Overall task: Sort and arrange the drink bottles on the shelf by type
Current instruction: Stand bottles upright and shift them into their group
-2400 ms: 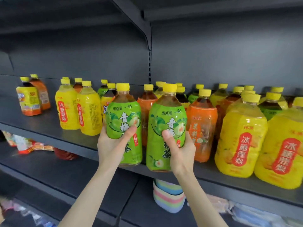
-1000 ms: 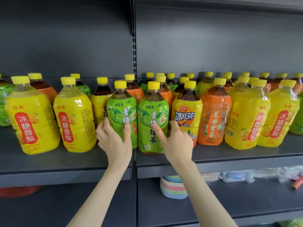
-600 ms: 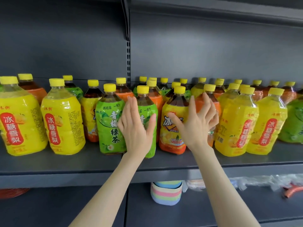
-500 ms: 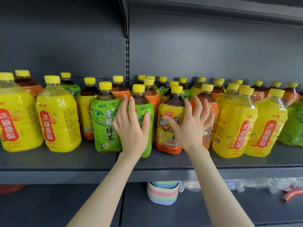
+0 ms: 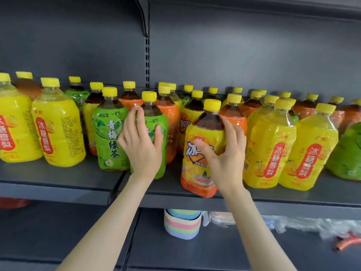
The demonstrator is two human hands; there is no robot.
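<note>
Yellow-capped drink bottles crowd the grey shelf (image 5: 58,185). My left hand (image 5: 141,147) lies with straight fingers on the front of a green plum-tea bottle (image 5: 159,118), which stands beside a matching green bottle (image 5: 109,137). My right hand (image 5: 224,159) grips a yellow-and-orange iced-tea bottle (image 5: 199,173), thumb across its label and fingers round its right shoulder. That bottle sits at the shelf's front edge, ahead of the row. A second iced-tea bottle (image 5: 187,122) stands behind it.
Yellow pear-drink bottles stand at left (image 5: 58,130) and right (image 5: 310,153). Orange bottles (image 5: 170,118) fill the back rows, and another green bottle (image 5: 349,153) is at far right. On the lower shelf lie a striped bowl stack (image 5: 182,223) and plastic bags (image 5: 293,225).
My right hand has closed round the iced-tea bottle and drawn it forward to the shelf edge. My left hand stays on the second green bottle after both green bottles were set down.
</note>
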